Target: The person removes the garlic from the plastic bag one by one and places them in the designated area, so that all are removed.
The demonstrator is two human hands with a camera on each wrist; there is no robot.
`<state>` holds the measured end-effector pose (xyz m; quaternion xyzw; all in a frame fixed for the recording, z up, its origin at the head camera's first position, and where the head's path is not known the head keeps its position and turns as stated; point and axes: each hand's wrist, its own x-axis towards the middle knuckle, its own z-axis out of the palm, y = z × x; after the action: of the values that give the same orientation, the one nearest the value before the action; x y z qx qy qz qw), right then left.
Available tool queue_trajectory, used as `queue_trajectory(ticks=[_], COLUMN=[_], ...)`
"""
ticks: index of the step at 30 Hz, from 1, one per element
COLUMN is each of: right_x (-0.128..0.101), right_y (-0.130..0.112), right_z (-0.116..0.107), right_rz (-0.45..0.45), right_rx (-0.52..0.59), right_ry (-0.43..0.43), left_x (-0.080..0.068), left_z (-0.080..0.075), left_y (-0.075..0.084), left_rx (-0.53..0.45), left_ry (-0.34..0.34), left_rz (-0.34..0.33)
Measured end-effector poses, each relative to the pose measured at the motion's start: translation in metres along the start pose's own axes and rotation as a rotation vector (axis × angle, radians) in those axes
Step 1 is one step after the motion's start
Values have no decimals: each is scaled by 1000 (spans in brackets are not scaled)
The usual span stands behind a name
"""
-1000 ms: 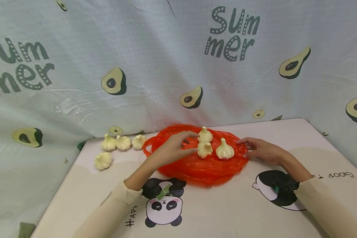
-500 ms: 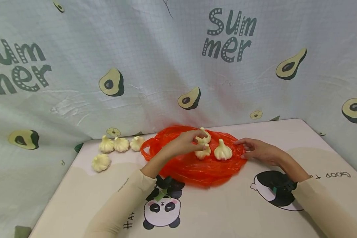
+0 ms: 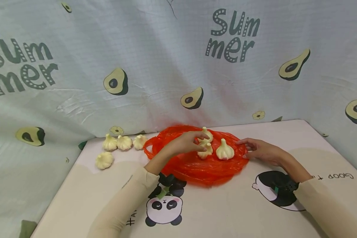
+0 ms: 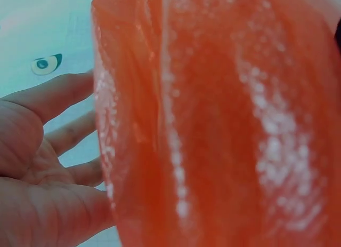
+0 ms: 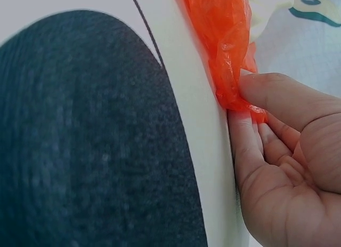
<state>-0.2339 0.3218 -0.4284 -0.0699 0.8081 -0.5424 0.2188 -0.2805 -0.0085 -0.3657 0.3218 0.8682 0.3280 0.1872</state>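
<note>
A crumpled red plastic bag (image 3: 196,170) lies on the table with three garlic bulbs in or on it: a rear bulb (image 3: 209,134), a front bulb (image 3: 205,153) and a right bulb (image 3: 225,151). My left hand (image 3: 181,145) reaches over the bag's left part, its fingers spread at the rear and front bulbs. In the left wrist view, red film (image 4: 213,119) covers most of the picture and hides the fingertips of the left hand (image 4: 42,156). At the bag's right edge, my right hand (image 5: 287,167) pinches the red film (image 5: 229,60) between thumb and fingers.
Left of the bag, several more garlic bulbs (image 3: 124,142) lie on the table, one bulb (image 3: 104,160) nearer than the others. A loop handle (image 3: 148,147) of the bag sticks out towards them. A printed cloth (image 3: 154,66) hangs behind the table (image 3: 226,211).
My left hand has moved right, from beside the rear and front bulbs to over them, its thumb and forefinger drawing closer together. My right hand stays at the bag's edge.
</note>
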Motion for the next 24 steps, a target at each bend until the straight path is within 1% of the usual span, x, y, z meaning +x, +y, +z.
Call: queue_trajectory(ticks=[7,9,19,24], right_x=[0,0,0,1], right_y=[0,0,0,1], right_z=[-1,-1,-3,-2], right_rz=[6,3,9,0], right_rx=[-2,0,20,20], right_ry=[3,3,1,-5], left_x=[5,6,11,12], left_z=[2,3,5,8], left_y=[-2,-2,-5,-8], left_rx=[-41,-52,-46,-53], left_ry=[-34,-40,-49,-61], left_rz=[7,1,-57,-53])
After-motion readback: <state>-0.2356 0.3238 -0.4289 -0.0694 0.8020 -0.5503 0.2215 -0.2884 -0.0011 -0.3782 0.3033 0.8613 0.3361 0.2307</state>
